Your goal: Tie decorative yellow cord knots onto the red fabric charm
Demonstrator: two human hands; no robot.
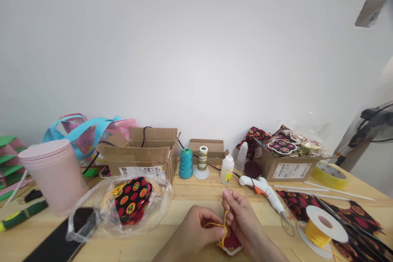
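My left hand (193, 229) and my right hand (242, 217) meet low at the middle of the wooden table (190, 196). Between them is a small dark red fabric piece (231, 243) with a yellow cord (225, 219) looped over it. My right hand's fingers pinch the cord and hold it upward. My left hand's fingers are closed on the fabric piece and the cord's lower part. A white spool of the same yellow cord (322, 227) lies to the right of my right hand.
A white glue gun (265, 192) lies right of centre. At the back stand cardboard boxes (144, 155), a teal thread cone (186, 163), a glue bottle (227, 170) and yellow tape (330, 176). A plastic bag of patterned fabric (129, 202) and a pink cup (55, 174) sit left.
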